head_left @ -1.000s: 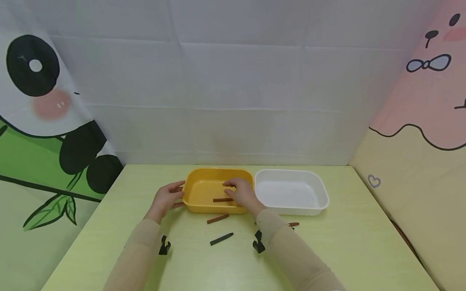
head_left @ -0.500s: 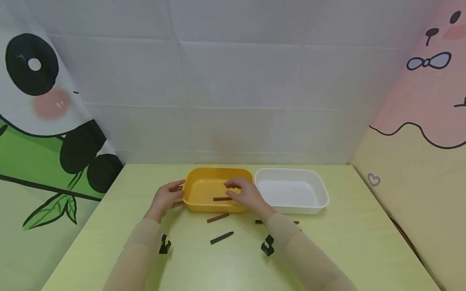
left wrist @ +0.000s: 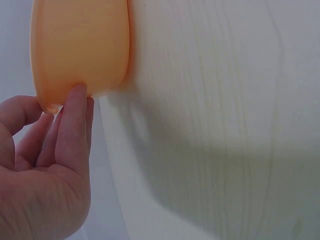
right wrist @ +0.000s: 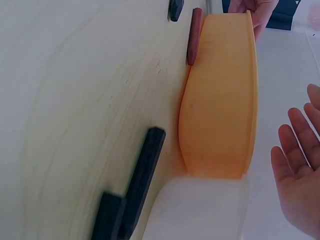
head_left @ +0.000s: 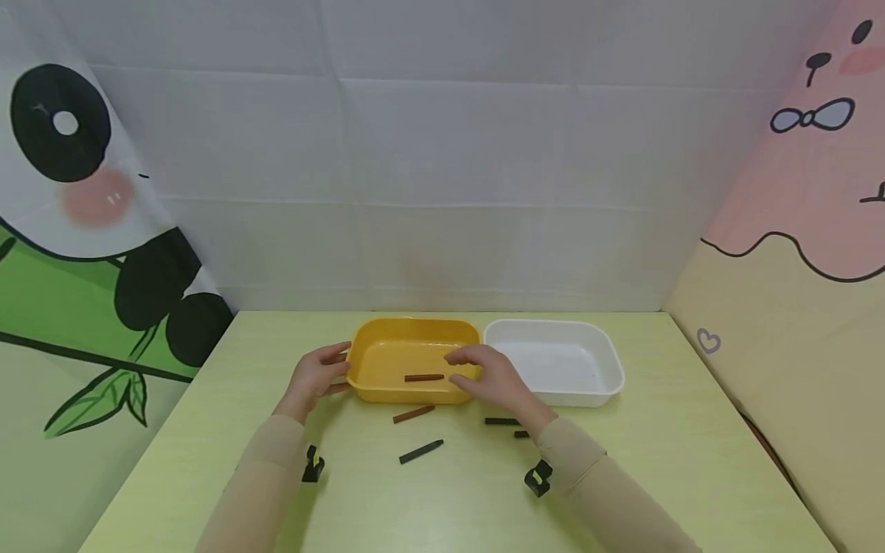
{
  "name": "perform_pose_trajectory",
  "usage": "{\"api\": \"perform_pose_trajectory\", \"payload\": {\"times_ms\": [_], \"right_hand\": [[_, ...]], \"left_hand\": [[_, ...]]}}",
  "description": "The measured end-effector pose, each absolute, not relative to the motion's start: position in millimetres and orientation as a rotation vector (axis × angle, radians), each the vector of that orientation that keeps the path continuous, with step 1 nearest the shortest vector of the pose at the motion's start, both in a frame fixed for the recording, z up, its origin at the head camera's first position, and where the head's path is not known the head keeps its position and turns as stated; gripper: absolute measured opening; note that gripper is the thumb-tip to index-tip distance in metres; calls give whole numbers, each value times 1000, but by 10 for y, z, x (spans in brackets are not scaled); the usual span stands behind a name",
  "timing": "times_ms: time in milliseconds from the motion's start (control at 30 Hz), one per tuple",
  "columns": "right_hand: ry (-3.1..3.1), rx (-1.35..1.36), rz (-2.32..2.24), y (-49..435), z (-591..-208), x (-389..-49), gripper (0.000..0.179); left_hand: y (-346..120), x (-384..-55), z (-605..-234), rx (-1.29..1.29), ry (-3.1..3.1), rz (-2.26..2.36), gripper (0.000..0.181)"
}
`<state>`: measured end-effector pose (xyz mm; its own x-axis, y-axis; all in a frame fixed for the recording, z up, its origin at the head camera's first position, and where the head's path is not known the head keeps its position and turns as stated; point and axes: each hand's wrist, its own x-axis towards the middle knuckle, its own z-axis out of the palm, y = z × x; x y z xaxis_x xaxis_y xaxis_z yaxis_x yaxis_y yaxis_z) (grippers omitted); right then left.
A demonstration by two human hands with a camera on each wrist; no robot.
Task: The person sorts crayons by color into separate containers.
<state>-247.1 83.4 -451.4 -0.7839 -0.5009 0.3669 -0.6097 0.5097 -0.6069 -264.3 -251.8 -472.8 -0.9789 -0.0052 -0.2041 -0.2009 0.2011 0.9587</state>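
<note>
My left hand (head_left: 318,380) rests at the left end of the yellow tray (head_left: 387,395), fingertips against its outer wall and rim in the left wrist view. My right hand (head_left: 491,376) hovers over the tray's right end, thumb and fingers apart, holding nothing. Inside the tray lies a dark brown crayon (head_left: 424,378), just left of that hand. A reddish-brown crayon (head_left: 413,415) lies on the table in front of the tray, with a black crayon (head_left: 421,452) nearer me. Beside my right wrist are another black crayon (head_left: 501,421) and a shorter visible black piece (head_left: 522,435), partly covered by the arm.
A white tray (head_left: 553,401) stands right against the yellow one, its left front corner hidden by my right hand. Both sit near the far edge of the pale wood table (head_left: 373,507). Printed cloth walls (head_left: 442,253) enclose the back and sides.
My right hand has drawn back to the right, away from the brown crayon, which now shows whole in the tray. The reddish-brown tip right of the forearm is now covered. My left hand stays put.
</note>
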Motion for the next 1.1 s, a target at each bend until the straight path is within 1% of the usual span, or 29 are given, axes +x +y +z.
{"api": "perform_pose_trajectory", "payload": {"times_ms": [400,667,967,1100], "right_hand": [[-2534,978,1175,1284,-4502,-2358,38],[-2500,968,1192,1596,-4488,-2270,38],[-2421,1034,1258,1917,-4610,-2179,38],[-2444,1008,1291,2043,-4670,-2123,38]], "left_hand": [[-2519,-2638,-4724,-190,2313,1886,52],[-2516,-2642,-4719,-188,2316,1888,52],[-2513,-2651,-4738,-204,2321,1887,52],[-2513,-2655,-4741,-193,2319,1890,52]]}}
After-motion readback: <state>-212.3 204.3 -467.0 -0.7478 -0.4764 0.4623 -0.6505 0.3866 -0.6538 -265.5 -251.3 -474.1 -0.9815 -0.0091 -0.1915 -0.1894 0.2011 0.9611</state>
